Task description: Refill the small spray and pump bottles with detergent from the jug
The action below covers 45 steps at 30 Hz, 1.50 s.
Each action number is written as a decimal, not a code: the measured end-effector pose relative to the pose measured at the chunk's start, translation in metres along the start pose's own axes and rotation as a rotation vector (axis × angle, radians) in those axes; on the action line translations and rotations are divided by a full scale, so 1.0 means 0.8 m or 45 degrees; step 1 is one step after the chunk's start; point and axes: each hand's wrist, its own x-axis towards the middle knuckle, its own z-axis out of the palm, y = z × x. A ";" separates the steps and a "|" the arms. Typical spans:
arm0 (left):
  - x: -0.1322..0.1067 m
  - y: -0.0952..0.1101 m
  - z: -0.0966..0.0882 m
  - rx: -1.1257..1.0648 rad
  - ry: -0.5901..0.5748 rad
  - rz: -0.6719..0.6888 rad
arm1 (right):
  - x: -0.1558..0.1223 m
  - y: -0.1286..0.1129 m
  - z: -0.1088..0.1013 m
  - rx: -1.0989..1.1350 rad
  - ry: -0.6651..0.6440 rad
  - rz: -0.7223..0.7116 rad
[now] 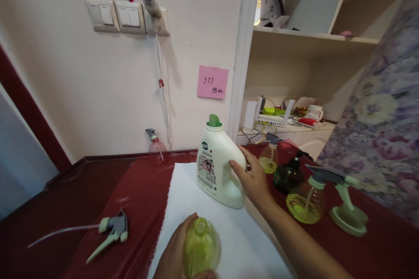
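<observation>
My left hand (173, 248) is wrapped around a headless yellow-green spray bottle (202, 250), its open mouth facing up. Upright on a white cloth (183, 196) stands a pale green detergent jug (225, 178); its neck is uncapped and shows a green spout. The fingers of my right hand (253, 178) close round the jug's handle from the right, the fingertips partly hidden behind it. A loose trigger spray head (114, 229) with a long clear tube lies on the red table cover to the left.
Against the wall stands a pink spray bottle (157, 148). To the right are a small spray bottle (269, 159), a dark pump bottle (288, 174), a larger yellow-liquid spray bottle (306, 205) and a pale green round-based item (348, 218). A power cord (160, 65) hangs down the wall.
</observation>
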 end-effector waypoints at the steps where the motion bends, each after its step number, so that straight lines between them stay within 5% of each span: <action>1: 0.000 0.002 0.000 -0.007 -0.011 -0.011 | -0.005 -0.007 -0.006 -0.034 0.032 -0.033; 5: 0.001 0.010 -0.001 -0.091 -0.060 -0.054 | -0.048 -0.040 -0.023 -0.051 0.079 -0.112; 10: 0.001 0.018 0.000 -0.232 -0.048 -0.061 | -0.129 -0.053 -0.015 0.177 -0.540 0.195; 14: 0.001 0.040 -0.021 -0.195 0.058 0.029 | -0.164 -0.039 0.002 0.258 -0.789 0.415; 18: 0.004 0.085 -0.081 -0.055 0.202 -0.045 | -0.173 -0.031 0.010 0.158 -0.935 0.447; 21: 0.012 0.105 -0.143 0.315 0.371 -0.055 | -0.176 -0.028 0.014 0.072 -1.020 0.400; 27: 0.015 0.049 -0.237 1.080 0.180 -0.111 | -0.183 -0.018 0.018 0.009 -1.054 0.327; 31: 0.011 0.012 -0.247 1.311 -0.007 -0.190 | -0.179 -0.024 0.016 0.004 -1.098 0.355; 37: 0.019 0.003 -0.243 1.329 -0.081 -0.184 | -0.174 -0.028 0.017 0.017 -1.087 0.392; 42: 0.023 0.013 -0.261 1.210 0.036 -0.129 | -0.175 -0.023 0.019 0.035 -1.083 0.365; 45: 0.025 0.055 -0.255 0.939 0.288 -0.099 | -0.175 -0.023 0.017 0.045 -1.060 0.346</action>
